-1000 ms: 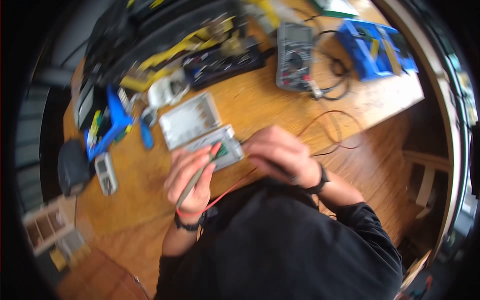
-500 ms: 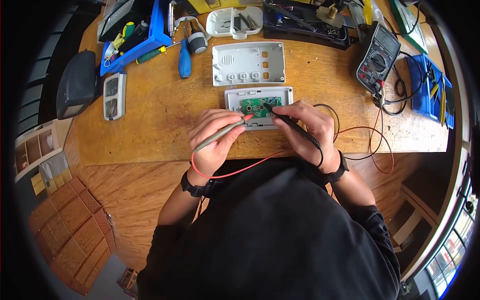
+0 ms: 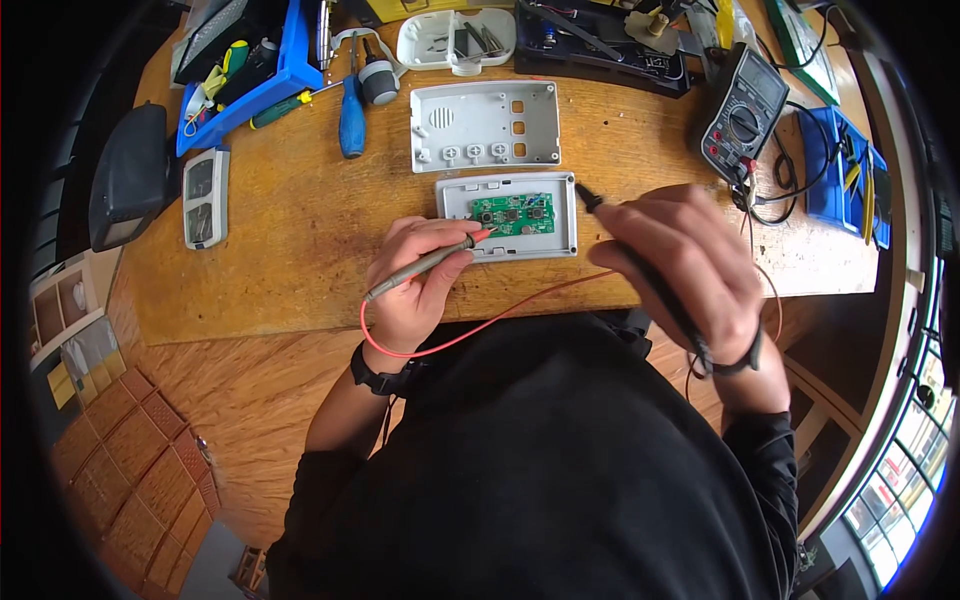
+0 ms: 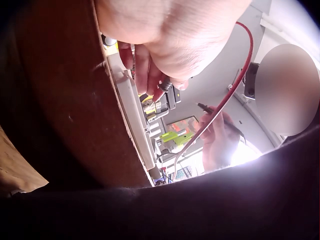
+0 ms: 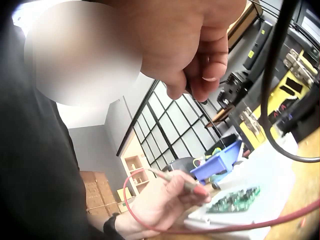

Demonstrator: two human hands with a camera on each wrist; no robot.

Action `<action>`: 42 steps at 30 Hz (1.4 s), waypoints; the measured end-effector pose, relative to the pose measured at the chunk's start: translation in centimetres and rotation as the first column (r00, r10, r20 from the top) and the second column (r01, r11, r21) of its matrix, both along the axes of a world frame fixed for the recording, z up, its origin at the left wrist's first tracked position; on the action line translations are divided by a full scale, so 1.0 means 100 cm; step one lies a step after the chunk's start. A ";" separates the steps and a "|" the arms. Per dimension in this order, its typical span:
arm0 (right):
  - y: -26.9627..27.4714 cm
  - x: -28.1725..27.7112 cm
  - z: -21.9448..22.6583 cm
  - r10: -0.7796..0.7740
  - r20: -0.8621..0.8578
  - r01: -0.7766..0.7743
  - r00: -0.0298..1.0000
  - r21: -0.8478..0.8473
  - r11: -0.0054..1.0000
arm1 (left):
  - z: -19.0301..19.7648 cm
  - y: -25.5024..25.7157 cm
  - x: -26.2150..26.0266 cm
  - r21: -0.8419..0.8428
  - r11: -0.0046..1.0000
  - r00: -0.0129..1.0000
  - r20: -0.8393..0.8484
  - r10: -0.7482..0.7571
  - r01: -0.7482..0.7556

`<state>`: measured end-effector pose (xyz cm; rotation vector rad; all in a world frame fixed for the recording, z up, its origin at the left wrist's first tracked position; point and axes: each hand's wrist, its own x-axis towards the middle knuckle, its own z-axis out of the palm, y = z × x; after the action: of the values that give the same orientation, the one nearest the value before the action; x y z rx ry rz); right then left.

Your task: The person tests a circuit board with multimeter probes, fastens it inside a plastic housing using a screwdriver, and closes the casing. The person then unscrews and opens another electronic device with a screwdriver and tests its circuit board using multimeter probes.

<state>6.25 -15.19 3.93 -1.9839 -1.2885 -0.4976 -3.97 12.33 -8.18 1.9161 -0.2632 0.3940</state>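
Observation:
In the head view a green circuit board (image 3: 540, 222) lies in a light grey plastic case half (image 3: 567, 240) on the table. My left hand (image 3: 412, 300) pinches a grey-bodied test probe (image 3: 420, 265) with a red tip, held at the board's lower left edge. Its red lead loops down past the wrist and off to the right. To the right of the case, my right hand (image 3: 695, 265) grips a black test probe (image 3: 590, 198), its tip raised and apart from the board. The left wrist view shows this black probe (image 4: 204, 107) pointing up.
Behind the board lies the other case half (image 3: 485, 120). A multimeter (image 3: 745, 115) with leads stands at the right, by a blue bin (image 3: 830, 190). A blue screwdriver (image 3: 352, 125), another blue bin (image 3: 300, 75) and a white device (image 3: 205, 200) are at the left.
The hands come from apart to both probes at the board half a second ago. Since then my right hand has lifted the black probe away to the right; the left stays at the board.

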 end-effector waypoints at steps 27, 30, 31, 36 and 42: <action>-0.102 0.026 0.046 -0.157 -0.864 0.579 0.478 0.176 0.796 | 0.028 -0.019 -0.002 0.179 0.984 0.961 0.272 -0.046 -0.004; -0.069 0.013 0.033 -0.032 -0.876 0.542 0.481 0.268 0.796 | 0.058 -0.036 0.016 0.207 0.977 0.926 0.358 -0.118 0.044; -0.056 0.010 0.032 0.003 -0.874 0.524 0.486 0.295 0.799 | 0.065 -0.043 0.022 0.216 0.973 0.896 0.414 -0.162 0.076; -0.012 0.001 0.027 0.243 -0.869 0.537 0.431 0.464 0.705 | 0.088 -0.095 0.037 0.160 0.901 0.879 0.206 -0.430 0.404; 0.002 -0.007 0.025 0.273 -0.853 0.599 0.446 0.511 0.617 | 0.066 -0.155 0.036 0.075 0.777 0.775 0.052 -0.629 0.625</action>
<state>5.53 -14.99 6.44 -1.2130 -0.0403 0.0065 -0.35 -3.17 -1.56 1.7388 -0.9454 0.0002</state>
